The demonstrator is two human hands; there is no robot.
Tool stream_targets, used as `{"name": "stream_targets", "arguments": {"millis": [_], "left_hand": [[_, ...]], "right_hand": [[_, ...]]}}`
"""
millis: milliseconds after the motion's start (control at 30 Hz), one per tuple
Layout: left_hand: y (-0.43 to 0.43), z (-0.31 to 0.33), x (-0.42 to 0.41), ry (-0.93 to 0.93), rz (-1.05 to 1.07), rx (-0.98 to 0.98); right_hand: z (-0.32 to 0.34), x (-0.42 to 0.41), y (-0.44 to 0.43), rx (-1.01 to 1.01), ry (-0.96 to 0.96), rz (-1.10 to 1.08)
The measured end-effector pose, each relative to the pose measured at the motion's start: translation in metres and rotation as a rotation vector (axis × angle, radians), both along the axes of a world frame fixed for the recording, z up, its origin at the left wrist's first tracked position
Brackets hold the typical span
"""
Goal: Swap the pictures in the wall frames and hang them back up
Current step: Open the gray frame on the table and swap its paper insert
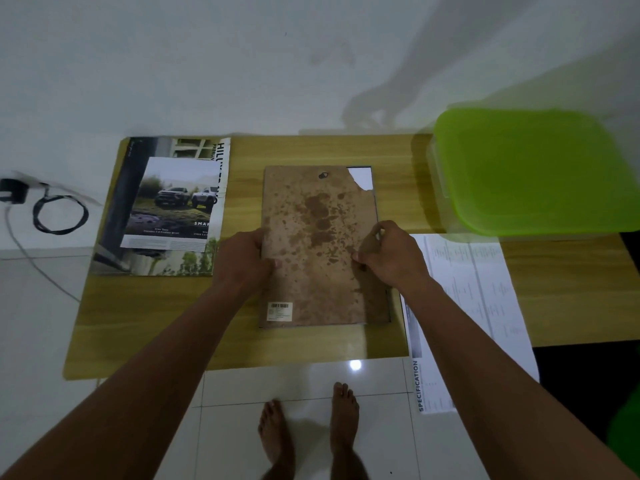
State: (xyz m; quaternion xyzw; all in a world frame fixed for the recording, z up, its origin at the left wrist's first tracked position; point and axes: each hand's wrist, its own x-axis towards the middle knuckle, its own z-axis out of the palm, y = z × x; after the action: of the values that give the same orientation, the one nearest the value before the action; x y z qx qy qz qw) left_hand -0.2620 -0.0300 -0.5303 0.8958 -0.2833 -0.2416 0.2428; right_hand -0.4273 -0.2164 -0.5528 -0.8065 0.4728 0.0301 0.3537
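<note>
- Brown and badly stained, the backing board (318,244) faces up at the centre of the picture. The frame (388,306) lies face down under it on the wooden table (138,323).
- My left hand (242,261) grips the board's left edge, thumb on top and fingers curled round the side.
- My right hand (391,258) is clenched on the board's right edge, thumb and fingers pinching there. I cannot tell whether a tab sits under them.
- The board's upper right corner is torn away and something white (362,178) shows through. A small hanger (323,175) sits near the top edge and a label (280,310) near the lower left corner.
- A car picture (173,199) lies on a brochure (162,209) at centre left, well apart from the frame. A printed sheet (478,299) lies just right of the frame, overhanging the table's near edge.
- A green-lidded box (533,174) fills the upper right, and a coiled cable (60,213) lies on the floor at far left.
- I judge the step to be working the backing at the frame, either lifting it out or seating it; the pictures do not settle which.
- The next move calls for an even pull or press along both edges, going gently near the torn corner.
</note>
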Motion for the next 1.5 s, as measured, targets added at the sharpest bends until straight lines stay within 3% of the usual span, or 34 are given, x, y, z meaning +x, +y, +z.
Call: {"name": "stream_targets", "arguments": {"millis": [233,533,1167,1367,1500], "left_hand": [[-0.003,-0.004,-0.004,-0.056,0.050,0.026],[-0.009,-0.002,-0.008,0.046,0.144,0.024],[-0.013,0.012,0.000,0.424,0.491,-0.205],[-0.006,0.011,0.003,0.386,0.507,-0.294],[-0.003,0.011,0.003,0.456,0.513,-0.375]], "right_hand": [[-0.002,0.002,0.000,-0.050,0.025,0.024],[0.001,0.006,0.002,-0.039,0.039,0.016],[0.001,0.010,0.000,0.005,0.029,0.038],[0.001,0.012,0.002,0.053,0.003,0.003],[0.004,0.013,0.002,0.119,-0.022,-0.034]]}}
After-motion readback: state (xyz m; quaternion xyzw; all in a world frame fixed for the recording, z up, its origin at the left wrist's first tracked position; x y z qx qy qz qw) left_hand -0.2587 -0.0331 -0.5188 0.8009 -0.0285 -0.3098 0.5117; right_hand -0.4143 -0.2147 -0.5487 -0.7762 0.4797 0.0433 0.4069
